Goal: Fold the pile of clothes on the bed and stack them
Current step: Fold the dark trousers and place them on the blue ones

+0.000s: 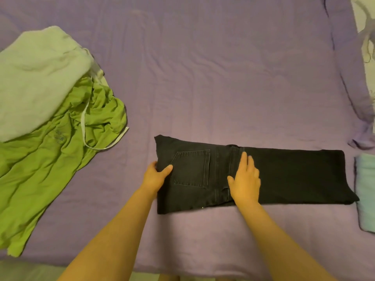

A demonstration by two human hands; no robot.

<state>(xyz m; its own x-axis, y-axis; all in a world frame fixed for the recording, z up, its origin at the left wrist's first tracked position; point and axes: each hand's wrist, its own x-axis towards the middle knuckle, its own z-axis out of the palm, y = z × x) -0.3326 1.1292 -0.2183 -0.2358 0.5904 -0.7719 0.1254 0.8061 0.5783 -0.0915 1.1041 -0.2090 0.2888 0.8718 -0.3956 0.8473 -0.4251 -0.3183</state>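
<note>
Black denim jeans (284, 175), folded lengthwise into a long flat strip, lie across the near-right part of the bed with the purple sheet (203, 78). Waist end points left, back pocket (191, 168) faces up, leg end points right.

My left hand (156, 175) is at the waist end: thumb on top of the denim by the pocket corner, fingers tucked around the left edge, pinching that edge. Can't see the fingertips under the fabric.

My right hand (246, 179) lies flat on the jeans around mid-strip, just right of the pocket, over the seat seam. Fingers straight and close together, thumb splayed left, palm pressing down. Not gripping anything.

Leg end of the jeans touches or slightly overlaps a folded light-blue garment (365, 191) at the right frame edge; can't tell which.

Unfolded pile sits well apart on the left side of the bed: crumpled lime-green cotton shirt (50, 169) spread toward the near edge, with a pale mint-green fleece garment (36, 78) lying on its far part. White drawstring cord (85, 118) loops out from between the 2 and trails over the green shirt onto the sheet.

Sheet is wrinkled and bunched along the right edge of the bed.
</note>
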